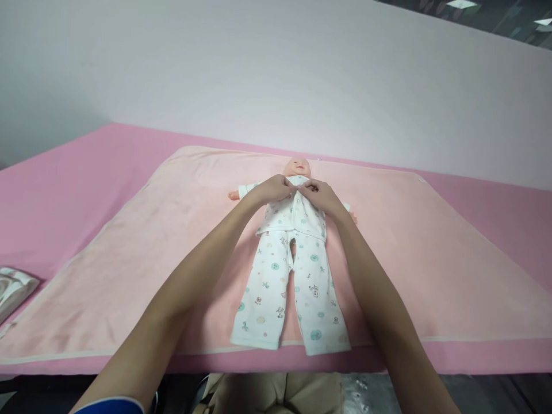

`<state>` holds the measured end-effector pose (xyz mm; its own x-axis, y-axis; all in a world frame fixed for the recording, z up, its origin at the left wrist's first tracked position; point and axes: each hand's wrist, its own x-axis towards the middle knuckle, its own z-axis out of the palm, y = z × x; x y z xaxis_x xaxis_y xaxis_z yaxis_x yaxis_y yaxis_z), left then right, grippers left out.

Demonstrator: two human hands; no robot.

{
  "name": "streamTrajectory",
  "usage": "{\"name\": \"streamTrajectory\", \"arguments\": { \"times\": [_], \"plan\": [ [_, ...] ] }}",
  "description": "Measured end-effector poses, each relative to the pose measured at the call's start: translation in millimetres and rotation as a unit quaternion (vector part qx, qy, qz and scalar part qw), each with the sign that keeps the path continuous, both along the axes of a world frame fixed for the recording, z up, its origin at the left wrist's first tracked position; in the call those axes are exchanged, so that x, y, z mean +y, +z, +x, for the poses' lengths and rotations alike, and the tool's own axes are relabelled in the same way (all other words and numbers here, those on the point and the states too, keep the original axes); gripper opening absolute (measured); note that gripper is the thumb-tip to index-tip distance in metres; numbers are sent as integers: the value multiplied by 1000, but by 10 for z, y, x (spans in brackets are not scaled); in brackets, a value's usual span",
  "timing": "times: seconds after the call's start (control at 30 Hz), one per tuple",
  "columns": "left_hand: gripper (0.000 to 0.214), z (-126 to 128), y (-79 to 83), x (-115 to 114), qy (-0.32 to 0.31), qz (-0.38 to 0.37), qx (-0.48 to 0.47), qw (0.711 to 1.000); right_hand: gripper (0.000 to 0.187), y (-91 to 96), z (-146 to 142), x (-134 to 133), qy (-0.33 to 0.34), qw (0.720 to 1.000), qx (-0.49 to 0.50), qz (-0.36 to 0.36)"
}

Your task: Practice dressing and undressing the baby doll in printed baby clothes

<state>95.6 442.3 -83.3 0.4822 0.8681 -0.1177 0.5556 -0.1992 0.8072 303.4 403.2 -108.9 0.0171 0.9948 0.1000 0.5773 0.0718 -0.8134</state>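
A baby doll [297, 167] lies on its back, its head toward the wall. It wears a white printed baby shirt [280, 215] and matching baby pants [267, 293] with an opening at the crotch. My left hand [278, 188] pinches the shirt's front edge just below the doll's neck. Opposite it, my right hand [321, 194] pinches the same spot from the right, the fingertips of both hands nearly meeting. Below my fingers a small snap shows on the shirt front. The doll's arms stretch out to both sides, partly covered by my hands.
Beneath the doll a pale pink blanket [172, 247] is spread over a darker pink padded table [56, 190]. A folded cloth [15, 287] lies at the left edge. Behind the table stands a pale wall [276, 75].
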Motion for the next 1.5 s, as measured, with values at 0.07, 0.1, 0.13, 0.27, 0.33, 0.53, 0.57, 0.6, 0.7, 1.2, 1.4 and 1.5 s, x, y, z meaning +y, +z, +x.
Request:
{"name": "streamTrajectory", "arguments": {
  "times": [0.07,0.1,0.13,0.27,0.33,0.53,0.57,0.6,0.7,1.2,1.4,1.5],
  "plan": [
    [43,3,-60,53,-8,0,-6,1000,37,-36,7,23,7,1000,22,-7],
    [39,-1,-91,80,-12,-5,-13,1000,39,-48,15,28,13,999,36,-17],
    [34,-7,-118,103,-16,-14,-21,1000,41,-56,22,30,17,998,49,-27],
    [24,-21,-168,151,8,-32,-45,998,44,-61,30,36,-1,998,59,-38],
    [22,-15,-169,152,24,-29,-42,998,43,-65,29,39,0,997,61,-35],
    [19,23,-149,126,38,-26,-40,998,43,-83,69,54,24,995,83,-43],
    [18,27,-138,114,42,-28,-39,998,43,-86,77,58,25,995,84,-42],
    [18,32,-125,100,48,-30,-38,998,43,-91,83,61,26,995,86,-42],
    [20,48,-92,62,63,-40,-39,996,42,-105,89,69,29,994,98,-43],
    [37,111,-103,1,104,-42,-69,991,23,-29,-16,34,-25,988,138,-62],
    [39,124,-197,28,62,-17,-98,993,12,-13,-292,-113,-92,988,-68,107],
    [41,134,-240,36,59,4,-107,993,11,-28,-383,-170,-101,975,-139,139]
  ]
}}
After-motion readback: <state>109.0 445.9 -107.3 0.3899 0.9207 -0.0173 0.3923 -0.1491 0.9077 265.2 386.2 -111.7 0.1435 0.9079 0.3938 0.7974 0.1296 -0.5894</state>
